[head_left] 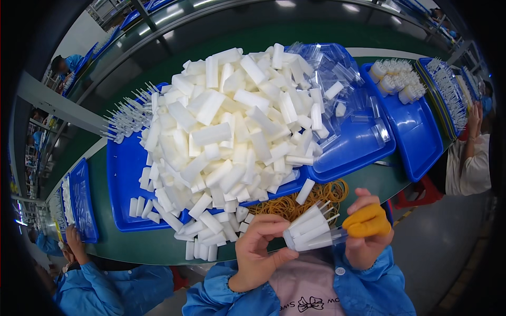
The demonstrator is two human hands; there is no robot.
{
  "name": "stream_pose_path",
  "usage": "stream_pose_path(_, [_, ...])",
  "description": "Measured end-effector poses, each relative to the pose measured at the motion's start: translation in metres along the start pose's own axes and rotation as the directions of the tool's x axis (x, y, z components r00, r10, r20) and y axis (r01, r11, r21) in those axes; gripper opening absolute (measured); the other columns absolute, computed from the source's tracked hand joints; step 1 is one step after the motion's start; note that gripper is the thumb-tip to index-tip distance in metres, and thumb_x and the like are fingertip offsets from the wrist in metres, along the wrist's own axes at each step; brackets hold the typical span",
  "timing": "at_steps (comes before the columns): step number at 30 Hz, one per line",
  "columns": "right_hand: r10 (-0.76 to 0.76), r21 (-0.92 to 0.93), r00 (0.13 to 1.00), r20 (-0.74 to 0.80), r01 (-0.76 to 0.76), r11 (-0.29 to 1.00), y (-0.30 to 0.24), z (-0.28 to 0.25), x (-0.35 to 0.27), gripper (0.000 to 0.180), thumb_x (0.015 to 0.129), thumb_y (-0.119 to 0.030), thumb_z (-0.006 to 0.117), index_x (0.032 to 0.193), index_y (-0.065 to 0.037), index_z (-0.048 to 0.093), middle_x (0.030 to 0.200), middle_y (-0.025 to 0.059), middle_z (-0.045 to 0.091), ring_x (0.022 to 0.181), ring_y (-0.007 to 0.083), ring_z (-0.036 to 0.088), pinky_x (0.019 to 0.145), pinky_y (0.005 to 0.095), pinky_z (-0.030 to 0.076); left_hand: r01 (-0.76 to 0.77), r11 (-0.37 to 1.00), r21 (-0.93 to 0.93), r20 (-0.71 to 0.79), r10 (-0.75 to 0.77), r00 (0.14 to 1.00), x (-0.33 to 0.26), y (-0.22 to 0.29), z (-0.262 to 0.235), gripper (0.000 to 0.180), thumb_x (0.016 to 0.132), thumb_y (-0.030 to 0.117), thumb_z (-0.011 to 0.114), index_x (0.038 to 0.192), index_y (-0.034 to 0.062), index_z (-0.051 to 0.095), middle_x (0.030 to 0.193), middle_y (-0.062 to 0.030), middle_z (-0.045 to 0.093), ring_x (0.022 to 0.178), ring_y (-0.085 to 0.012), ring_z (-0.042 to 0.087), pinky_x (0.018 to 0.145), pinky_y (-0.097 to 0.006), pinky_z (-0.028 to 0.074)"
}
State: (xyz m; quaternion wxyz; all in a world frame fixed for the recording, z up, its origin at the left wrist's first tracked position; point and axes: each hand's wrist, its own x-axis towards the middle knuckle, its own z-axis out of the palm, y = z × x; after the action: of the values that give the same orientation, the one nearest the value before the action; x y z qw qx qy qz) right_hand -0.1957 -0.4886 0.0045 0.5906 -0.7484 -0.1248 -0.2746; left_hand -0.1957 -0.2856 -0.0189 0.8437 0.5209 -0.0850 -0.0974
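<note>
My left hand (266, 247) is closed round the base of a bundle of white foam pieces (310, 227), held just in front of the table edge. Several thin white sticks stick out of its upper end. My right hand (369, 226), with yellow finger covers on some fingers, pinches a clear plastic tube (337, 237) against the bundle's right side. Whether the tube has gone over one of the pieces cannot be made out. Just beyond the bundle lies a heap of tan rubber bands (300, 203).
A tall heap of white foam pieces (232, 126) spills over a blue tray (124, 184). White stick parts (129, 116) lie at its left. Clear tubes (337, 68) fill another blue tray (348, 163); finished-looking bundles (398, 79) sit farther right. Co-workers sit at both sides.
</note>
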Motion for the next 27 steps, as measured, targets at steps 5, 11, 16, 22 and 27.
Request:
stream_pose_path(5, [-0.008,-0.060,0.999,0.045,0.011,0.998,-0.012,0.001,-0.009,0.024,0.066,-0.027,0.081,0.077,-0.012,0.066,0.078,0.0009,0.061,0.080,0.0213,0.058,0.089,0.0480,0.039,0.002,0.999,-0.049,0.046,0.000,0.999,-0.002,0.005,0.009,0.046,0.069,-0.004,0.077,0.110,-0.0022,0.057,0.115,-0.0128,0.048,0.107,-0.0209,0.053,0.095,-0.034,0.044])
stream_pose_path(11, [0.027,-0.039,0.999,0.019,-0.026,0.999,-0.010,0.005,-0.008,0.023,0.063,-0.023,0.081,0.077,-0.011,0.067,0.079,0.0023,0.060,0.081,0.0207,0.058,0.088,0.0474,0.040,-0.008,0.996,-0.089,0.086,0.015,0.996,-0.004,0.003,0.007,0.045,0.071,-0.005,0.074,0.112,-0.0028,0.055,0.115,-0.0128,0.047,0.108,-0.0207,0.053,0.096,-0.035,0.044])
stream_pose_path(16, [-0.066,-0.012,0.982,0.175,0.069,0.998,-0.004,-0.001,0.015,0.022,0.065,-0.018,0.079,0.082,-0.009,0.069,0.084,0.0049,0.063,0.082,0.0239,0.058,0.084,0.0442,0.043,0.100,0.980,-0.172,0.027,-0.097,0.995,0.005,-0.003,0.004,0.042,0.077,-0.009,0.066,0.116,-0.0040,0.051,0.119,-0.0108,0.047,0.110,-0.0210,0.054,0.096,-0.035,0.045])
stream_pose_path(22, [0.080,-0.395,0.981,0.176,-0.004,0.919,0.034,-0.023,0.079,0.018,0.069,-0.012,0.072,0.087,-0.008,0.069,0.087,0.0068,0.063,0.083,0.0259,0.056,0.075,0.0380,0.043,0.126,0.956,-0.266,-0.032,-0.140,0.990,0.002,0.000,0.006,0.042,0.077,-0.009,0.066,0.116,-0.0047,0.050,0.119,-0.0106,0.050,0.109,-0.0202,0.055,0.096,-0.034,0.045])
stream_pose_path(27, [0.102,-0.695,0.872,0.478,0.306,0.651,0.068,-0.022,0.093,0.022,0.066,-0.013,0.073,0.087,-0.011,0.069,0.083,0.0058,0.054,0.083,0.0248,0.049,0.072,0.0369,0.037,0.119,0.954,-0.275,-0.007,-0.126,0.992,0.000,0.001,0.005,0.042,0.077,-0.006,0.068,0.116,-0.0053,0.050,0.118,-0.0103,0.051,0.108,-0.0199,0.055,0.095,-0.034,0.045])
